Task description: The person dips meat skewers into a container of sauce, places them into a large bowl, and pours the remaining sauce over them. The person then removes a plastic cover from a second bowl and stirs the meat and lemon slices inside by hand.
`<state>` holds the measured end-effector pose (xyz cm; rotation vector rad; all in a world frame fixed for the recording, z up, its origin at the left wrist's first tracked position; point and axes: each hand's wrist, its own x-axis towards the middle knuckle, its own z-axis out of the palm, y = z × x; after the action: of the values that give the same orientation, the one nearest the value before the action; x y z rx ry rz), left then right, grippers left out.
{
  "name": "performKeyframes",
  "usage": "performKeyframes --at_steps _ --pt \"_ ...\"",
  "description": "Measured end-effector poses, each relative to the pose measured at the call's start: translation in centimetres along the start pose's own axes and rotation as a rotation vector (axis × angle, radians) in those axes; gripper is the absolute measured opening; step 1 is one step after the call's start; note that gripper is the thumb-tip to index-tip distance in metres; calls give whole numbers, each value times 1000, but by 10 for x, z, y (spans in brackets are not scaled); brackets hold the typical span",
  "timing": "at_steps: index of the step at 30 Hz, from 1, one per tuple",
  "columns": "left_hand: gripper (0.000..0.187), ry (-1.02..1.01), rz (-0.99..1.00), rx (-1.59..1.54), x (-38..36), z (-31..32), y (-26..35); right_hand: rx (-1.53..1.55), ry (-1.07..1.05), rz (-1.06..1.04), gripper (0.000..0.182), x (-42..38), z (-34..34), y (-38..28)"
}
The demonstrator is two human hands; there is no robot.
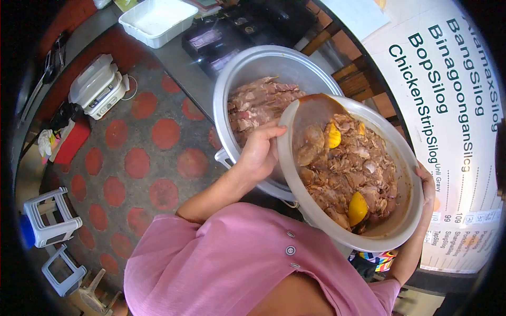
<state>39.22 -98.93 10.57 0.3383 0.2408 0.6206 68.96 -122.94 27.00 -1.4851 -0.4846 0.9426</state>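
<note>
A large pale plastic bowl (287, 152) is held up in both hands, tilted so that brown marinade pools toward its upper-left rim. Inside lie marinated meat pieces (348, 174) with yellow citrus pieces (358, 209). My left hand (262, 150) grips the bowl's left rim, thumb on the edge and the other fingers partly hidden. On the opposite side my right hand (426, 184) clasps the rim, its fingers mostly behind it. A big metal pot (224, 87) stands partly beneath the bowl, holding stacked raw meat (263, 100) that looks skewered.
A white plastic tub (158, 23) sits on the dark counter (179, 68) near black items. A printed menu board (448, 131) stands at right. Plastic stools (52, 218), a white appliance (100, 89) and a red box (73, 142) are at left, beside the red-dotted floor (163, 192).
</note>
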Motion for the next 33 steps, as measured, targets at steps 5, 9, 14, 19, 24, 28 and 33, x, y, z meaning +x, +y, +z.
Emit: performKeyframes --at_steps 5,9,14,19,24,28,33 --pt "38 -2 -9 -4 -1 0 0 -9 1 -6 56 -4 13 -2" --pt "39 -15 -11 4 -1 -1 0 -8 -10 3 57 -4 13 -2" --pt "38 13 -7 33 -6 5 4 2 30 18 58 3 -2 -2" --pt "36 10 -6 16 -2 0 0 40 6 20 56 2 5 0" --pt "33 3 16 14 -4 3 1 -11 54 -4 56 -3 13 7" --pt "36 -75 85 96 -2 8 1 -75 138 -48 52 -8 20 21" --pt "40 -98 87 127 -7 30 4 -261 180 -52 45 0 -32 44"
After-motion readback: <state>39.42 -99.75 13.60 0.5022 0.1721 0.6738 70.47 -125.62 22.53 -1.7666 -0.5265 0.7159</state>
